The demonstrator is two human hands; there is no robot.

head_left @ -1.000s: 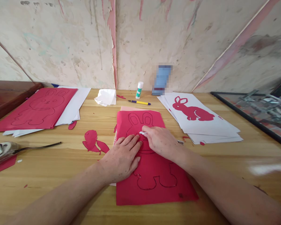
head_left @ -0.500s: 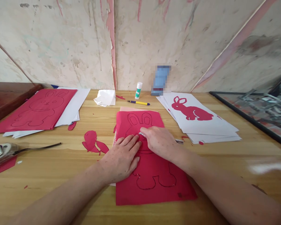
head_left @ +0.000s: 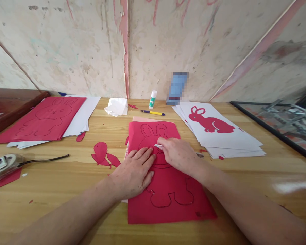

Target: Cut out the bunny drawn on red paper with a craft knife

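Observation:
A red sheet of paper (head_left: 165, 212) with a rabbit outline drawn in dark line lies before me, on top of paler paper. My left hand (head_left: 132, 173) rests flat on its left side, fingers stretched toward the rabbit's face. In my right hand (head_left: 177, 153), closed in a pinch, is a small pale blade (head_left: 157, 145); its tip is at the drawn face, and the fingers hide the rest. Red paper scraps (head_left: 100, 153) lie left of the sheet. Behind my right wrist, part of a silvery object (head_left: 200, 155) shows.
On the left are red sheets with a drawn rabbit (head_left: 40, 117) and a tape measure (head_left: 6, 165). At the back stand a glue stick (head_left: 152, 99) and a blurred blue object (head_left: 177, 88), near a yellow pen (head_left: 153, 112) and crumpled white paper (head_left: 116, 107). White sheets with a red cut-out rabbit (head_left: 211, 122) lie right.
The view has shifted slightly. My right hand has drawn back a little to the right, showing more of the pale blade. My left hand stays flat on the red sheet.

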